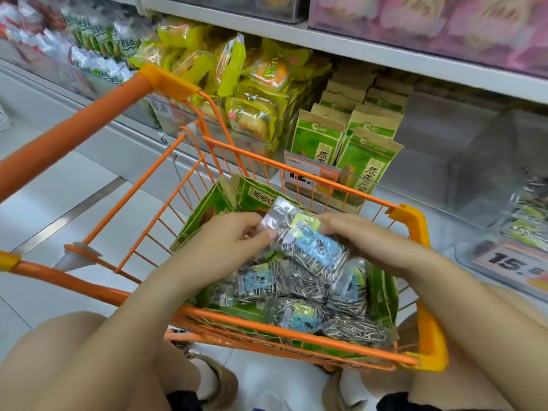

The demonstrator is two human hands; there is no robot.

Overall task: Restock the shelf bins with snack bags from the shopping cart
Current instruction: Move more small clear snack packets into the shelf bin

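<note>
Knees and forearms fill the bottom of my view, blurred and cut off by the frame edge, with a bit of shoe showing between them on the white floor. Both arms reach forward over the orange shopping cart [296, 332]. Above its basket I hold one clear bag of striped sunflower seeds [308, 241] with a blue and yellow label. My left hand [225, 241] pinches its near end, thumb on top, the other fingers tucked under and out of sight. My right hand [364, 238] lies curled over the far side of the same bag; its fingertips are hidden behind the plastic, so how deep that grip goes I cannot tell.

Under the held bag, more seed bags [296, 295] lie piled in the basket, partly screened by the wire bars. Green paper bags [219, 203] stand along the basket's far and right walls, mostly covered by my hands.

Beyond the cart, on the shelf, matching green bags stand in rows in a clear bin [350, 170], its price tag half hidden by the cart rim. Right of it, another clear bin [486, 161] looks nearly bare, and a further one at the frame edge holds seed bags, smeared by blur. Yellow pastry packs [237, 81] are heaped in a bin to the left.
</note>
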